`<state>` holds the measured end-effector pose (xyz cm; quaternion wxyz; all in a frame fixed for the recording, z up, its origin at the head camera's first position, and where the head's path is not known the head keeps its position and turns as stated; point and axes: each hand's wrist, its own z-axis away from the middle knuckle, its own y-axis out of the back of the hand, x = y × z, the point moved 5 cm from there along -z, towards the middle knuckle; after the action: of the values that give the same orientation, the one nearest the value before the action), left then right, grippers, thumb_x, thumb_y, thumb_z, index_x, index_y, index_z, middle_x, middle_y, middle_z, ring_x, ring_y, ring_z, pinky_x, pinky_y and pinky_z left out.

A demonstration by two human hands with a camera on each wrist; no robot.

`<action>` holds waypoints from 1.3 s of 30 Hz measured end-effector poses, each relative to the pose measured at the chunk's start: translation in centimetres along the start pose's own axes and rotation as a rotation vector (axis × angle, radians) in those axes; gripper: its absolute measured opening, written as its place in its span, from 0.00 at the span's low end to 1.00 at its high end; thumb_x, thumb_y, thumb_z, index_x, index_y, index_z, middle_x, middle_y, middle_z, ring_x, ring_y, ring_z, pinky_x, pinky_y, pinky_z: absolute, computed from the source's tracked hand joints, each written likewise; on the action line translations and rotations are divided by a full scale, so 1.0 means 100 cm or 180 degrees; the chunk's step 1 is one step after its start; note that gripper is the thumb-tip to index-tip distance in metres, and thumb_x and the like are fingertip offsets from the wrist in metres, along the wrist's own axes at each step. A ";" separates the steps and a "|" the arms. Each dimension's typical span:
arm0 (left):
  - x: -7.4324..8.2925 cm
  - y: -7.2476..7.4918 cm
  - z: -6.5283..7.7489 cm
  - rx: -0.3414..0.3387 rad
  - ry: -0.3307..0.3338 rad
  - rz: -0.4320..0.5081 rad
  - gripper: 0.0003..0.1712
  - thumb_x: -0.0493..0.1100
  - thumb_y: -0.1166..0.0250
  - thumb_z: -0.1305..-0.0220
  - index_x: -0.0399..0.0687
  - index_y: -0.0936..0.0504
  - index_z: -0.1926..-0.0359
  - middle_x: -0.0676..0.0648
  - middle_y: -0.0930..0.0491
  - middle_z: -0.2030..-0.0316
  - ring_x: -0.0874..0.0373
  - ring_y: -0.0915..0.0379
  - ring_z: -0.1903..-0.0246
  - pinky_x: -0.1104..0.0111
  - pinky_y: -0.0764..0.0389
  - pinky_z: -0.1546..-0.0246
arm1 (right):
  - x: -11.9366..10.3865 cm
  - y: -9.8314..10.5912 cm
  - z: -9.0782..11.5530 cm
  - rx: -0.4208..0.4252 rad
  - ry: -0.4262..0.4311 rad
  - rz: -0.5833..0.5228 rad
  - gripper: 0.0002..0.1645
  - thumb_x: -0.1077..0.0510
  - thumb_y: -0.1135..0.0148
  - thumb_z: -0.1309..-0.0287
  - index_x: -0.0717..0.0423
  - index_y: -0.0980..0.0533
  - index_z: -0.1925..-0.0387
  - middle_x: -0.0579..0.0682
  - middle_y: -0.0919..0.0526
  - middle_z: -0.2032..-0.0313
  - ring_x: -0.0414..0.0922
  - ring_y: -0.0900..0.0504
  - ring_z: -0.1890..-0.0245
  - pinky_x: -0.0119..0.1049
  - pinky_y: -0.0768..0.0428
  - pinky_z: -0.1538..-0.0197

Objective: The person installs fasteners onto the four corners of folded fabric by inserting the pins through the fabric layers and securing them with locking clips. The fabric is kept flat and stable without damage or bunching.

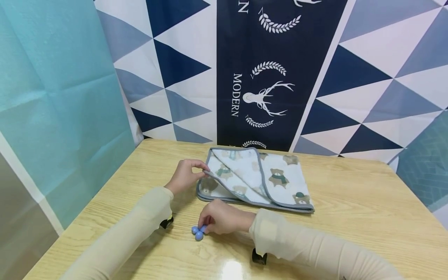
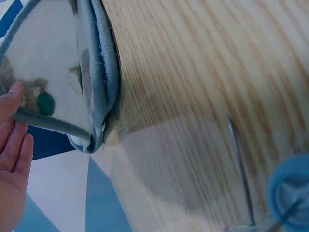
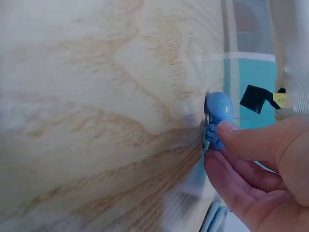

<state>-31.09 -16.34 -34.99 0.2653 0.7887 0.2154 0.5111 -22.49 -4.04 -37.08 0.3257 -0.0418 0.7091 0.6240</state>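
Note:
On the table a folded white blanket [image 1: 280, 179] with bear prints and grey edging lies, its front left corner lifted. My left hand [image 1: 187, 175] pinches the edging of that corner between thumb and fingers; the left wrist view shows this left hand [image 2: 14, 154] at the raised flap. In front of the blanket sits a small cluster of blue round-headed pins [image 1: 199, 236]. My right hand [image 1: 222, 217] is at the cluster, thumb and fingers pinching one blue round-headed pin [image 3: 219, 108] beside the others. A bare metal pin shaft [image 2: 241, 174] shows near a blue head [image 2: 292, 193].
The wooden table [image 1: 357, 217] extends to both sides. A patterned cloth [image 1: 189, 58] hangs behind it, with a teal cloth [image 1: 66, 101] at the left. Black straps [image 1: 259, 256] hang under the wrists.

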 end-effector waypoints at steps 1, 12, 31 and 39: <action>0.000 0.000 0.000 0.0010 -0.0006 -0.0006 0.05 0.33 0.29 0.47 0.45 0.12 0.68 0.45 0.12 0.62 0.50 0.18 0.52 0.54 0.21 0.45 | 0.002 0.002 0.000 -0.0002 -0.0036 -0.0077 0.05 0.66 0.32 0.48 0.57 0.15 0.67 0.48 0.11 0.69 0.30 0.17 0.71 0.14 0.24 0.65; 0.000 0.001 -0.001 0.0021 -0.0099 -0.0025 0.06 0.31 0.31 0.46 0.44 0.13 0.67 0.45 0.12 0.62 0.49 0.18 0.53 0.55 0.20 0.46 | 0.042 0.067 0.001 0.0733 -0.0531 -0.0849 0.08 0.65 0.32 0.48 0.60 0.16 0.63 0.54 0.11 0.65 0.37 0.14 0.67 0.23 0.17 0.60; 0.006 -0.006 -0.004 -0.0023 -0.0045 0.0068 0.06 0.33 0.30 0.46 0.43 0.12 0.65 0.43 0.12 0.59 0.49 0.18 0.51 0.53 0.20 0.45 | 0.108 0.097 0.003 0.1779 -0.1597 -0.2331 0.18 0.64 0.38 0.39 0.67 0.22 0.49 0.61 0.14 0.54 0.35 0.14 0.64 0.40 0.18 0.44; 0.005 -0.005 -0.003 0.0068 -0.0041 0.0039 0.06 0.32 0.30 0.46 0.44 0.12 0.66 0.44 0.12 0.60 0.49 0.18 0.52 0.53 0.20 0.46 | 0.112 0.089 -0.003 0.1794 -0.1639 -0.2593 0.19 0.65 0.42 0.37 0.70 0.25 0.46 0.65 0.18 0.49 0.45 0.13 0.57 0.43 0.20 0.42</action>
<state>-31.17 -15.60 -34.86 0.2552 0.7960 0.2144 0.5053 -35.53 1.47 -35.14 0.7018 -0.0701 0.6726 0.2240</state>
